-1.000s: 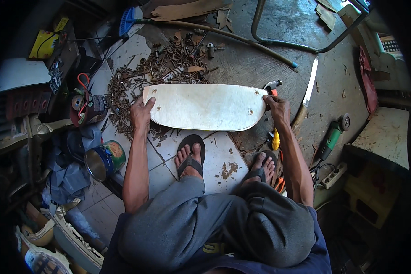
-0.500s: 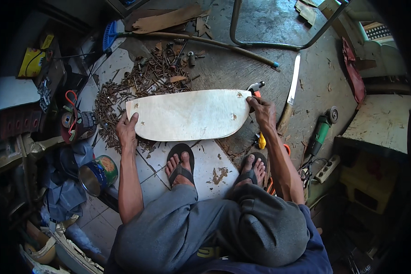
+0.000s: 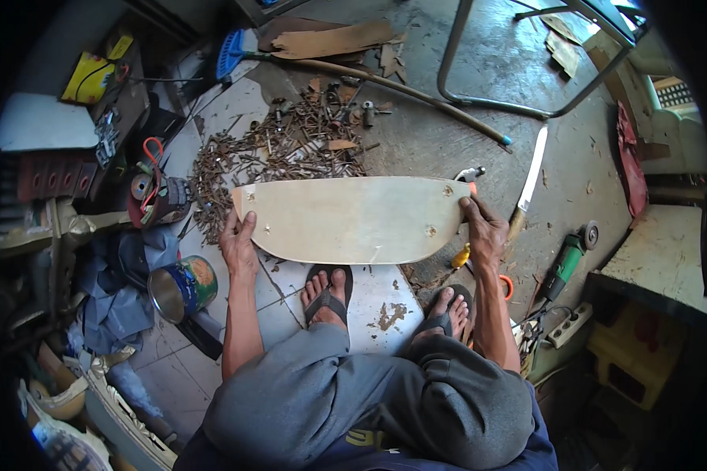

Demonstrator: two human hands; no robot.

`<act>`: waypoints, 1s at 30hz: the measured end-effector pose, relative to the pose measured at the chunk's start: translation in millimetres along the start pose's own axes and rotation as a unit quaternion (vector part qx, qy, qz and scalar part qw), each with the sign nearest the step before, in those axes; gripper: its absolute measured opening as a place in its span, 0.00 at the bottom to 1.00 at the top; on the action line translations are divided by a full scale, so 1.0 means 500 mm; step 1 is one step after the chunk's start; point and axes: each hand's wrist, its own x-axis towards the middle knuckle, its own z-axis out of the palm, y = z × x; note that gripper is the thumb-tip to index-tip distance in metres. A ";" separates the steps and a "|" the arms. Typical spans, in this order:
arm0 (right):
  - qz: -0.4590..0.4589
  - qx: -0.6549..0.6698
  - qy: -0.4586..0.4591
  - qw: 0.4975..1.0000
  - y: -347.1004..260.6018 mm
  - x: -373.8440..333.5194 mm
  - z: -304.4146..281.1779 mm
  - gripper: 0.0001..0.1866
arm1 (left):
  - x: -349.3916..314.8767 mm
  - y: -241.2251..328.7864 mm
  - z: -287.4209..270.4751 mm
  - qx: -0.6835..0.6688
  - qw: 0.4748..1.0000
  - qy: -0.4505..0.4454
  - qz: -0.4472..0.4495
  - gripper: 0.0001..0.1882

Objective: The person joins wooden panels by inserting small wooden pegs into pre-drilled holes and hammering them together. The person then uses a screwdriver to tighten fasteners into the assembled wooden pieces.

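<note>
A pale wooden panel (image 3: 349, 220) with a rounded lower edge and small gouged holes near its corners is held flat in front of me. My left hand (image 3: 239, 242) grips its left end, thumb on top and fingers beneath. At the right end my right hand (image 3: 485, 228) is closed on the panel's edge the same way. Beyond the panel lies a heap of rusty nails and screws (image 3: 271, 141), partly covered by it. A hammer head (image 3: 471, 173) pokes out behind its right corner, and a yellow-handled tool (image 3: 461, 256) lies near my right wrist.
A long knife (image 3: 533, 169) and a green angle grinder (image 3: 567, 261) lie on the floor to the right, near a power strip (image 3: 569, 326). A broom handle (image 3: 401, 86) crosses behind, by a metal chair frame (image 3: 495, 102). Leftward, a tin can (image 3: 196, 286) lies on its side.
The view has shifted, so the surroundings appear farther right and lower. Both hands keep hold of the panel, whose surface now looks slightly darker and more level.
</note>
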 end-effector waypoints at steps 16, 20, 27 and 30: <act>0.034 -0.017 0.055 0.998 -0.027 -0.007 -0.024 0.24 | -0.035 0.094 0.062 0.079 0.997 0.008 0.021 0.28; -0.015 -0.026 0.069 0.997 0.023 0.012 -0.043 0.25 | -0.037 0.104 0.072 0.067 0.997 0.009 0.037 0.28; -0.032 -0.026 0.067 0.997 0.036 0.017 -0.043 0.23 | -0.040 0.106 0.067 0.089 0.995 0.012 0.040 0.27; -0.029 -0.026 0.062 0.997 0.035 0.016 -0.044 0.23 | -0.036 0.094 0.054 0.152 0.987 0.022 0.051 0.27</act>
